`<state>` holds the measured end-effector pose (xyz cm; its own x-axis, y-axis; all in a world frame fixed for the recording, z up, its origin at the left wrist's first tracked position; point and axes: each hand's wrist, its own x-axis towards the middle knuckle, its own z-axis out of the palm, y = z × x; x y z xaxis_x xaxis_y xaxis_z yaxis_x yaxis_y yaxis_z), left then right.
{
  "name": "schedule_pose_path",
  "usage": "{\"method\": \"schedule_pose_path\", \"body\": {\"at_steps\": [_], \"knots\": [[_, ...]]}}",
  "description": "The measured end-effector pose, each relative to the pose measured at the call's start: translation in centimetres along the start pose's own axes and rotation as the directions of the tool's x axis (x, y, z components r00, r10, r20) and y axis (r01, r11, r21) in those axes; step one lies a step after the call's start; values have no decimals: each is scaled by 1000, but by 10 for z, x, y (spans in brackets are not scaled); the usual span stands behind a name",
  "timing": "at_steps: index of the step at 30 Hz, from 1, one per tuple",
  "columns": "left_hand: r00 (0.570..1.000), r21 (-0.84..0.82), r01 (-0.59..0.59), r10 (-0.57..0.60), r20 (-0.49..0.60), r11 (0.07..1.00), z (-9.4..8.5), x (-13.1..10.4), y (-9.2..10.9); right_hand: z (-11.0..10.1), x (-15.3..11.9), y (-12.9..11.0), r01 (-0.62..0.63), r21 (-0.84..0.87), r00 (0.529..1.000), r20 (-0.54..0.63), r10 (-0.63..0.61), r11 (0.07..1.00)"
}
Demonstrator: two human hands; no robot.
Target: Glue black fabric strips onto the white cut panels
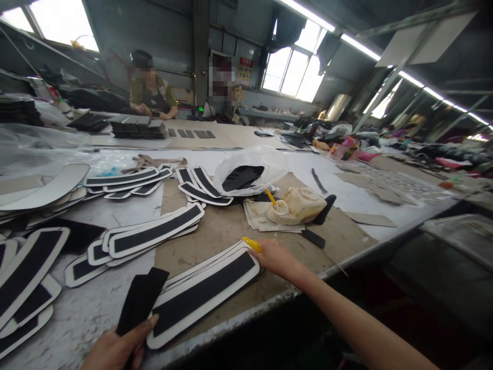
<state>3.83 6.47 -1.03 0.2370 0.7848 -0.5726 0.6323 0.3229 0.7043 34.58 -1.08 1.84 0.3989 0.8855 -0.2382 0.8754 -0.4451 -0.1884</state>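
Note:
My left hand (121,341), at the bottom of the view, is closed around several black strips (140,298). Its thumb lies at the near end of a long white-edged panel (208,290) with a black strip along its middle. More panels show beneath that one in a stack. At the far end of the stack my right hand (275,257) is closed on a small yellow tool (252,244), whose working end I cannot make out. Past this hand, a cream-coloured tub (278,210) crusted with residue holds a yellow stick (270,197).
Piles of white-edged panels (154,234) spread across the left. A plastic bag (252,169) with black pieces lies behind the tub. The table edge (239,313) runs along my side. Across the table sits another person (152,92) near stacked dark pieces (136,126).

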Motion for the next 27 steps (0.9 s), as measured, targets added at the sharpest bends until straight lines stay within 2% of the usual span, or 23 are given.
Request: {"method": "schedule_pose_path", "body": {"at_steps": [5,7,10,14,17,21,23,27], "knots": [[989,-4,9,-8,148,1000,-8,11,-11,-5,-11,0,-4,190,1000,6,3,982],[985,-51,38,-28,168,998,-10,12,-16,-4,-14,-1,-10,285,999,35,-1,958],[992,-235,31,-1,127,972,-12,6,-18,-1,-17,-3,-29,413,997,73,-2,910],[991,-452,28,35,130,891,-13,-8,-14,2,-24,-12,-44,521,994,106,-13,852],[990,-549,-19,91,105,836,-14,-15,-13,1,-32,-20,-51,632,995,97,-13,774],[986,-700,-69,156,61,710,-15,-17,-12,-1,-39,-27,-57,743,998,62,17,667],[988,-722,-79,153,37,687,-16,-18,-12,-2,-43,-30,-53,749,998,57,15,661],[994,-688,-87,109,-12,721,-18,-23,-13,-4,-51,-38,-35,775,999,27,23,631]]}}
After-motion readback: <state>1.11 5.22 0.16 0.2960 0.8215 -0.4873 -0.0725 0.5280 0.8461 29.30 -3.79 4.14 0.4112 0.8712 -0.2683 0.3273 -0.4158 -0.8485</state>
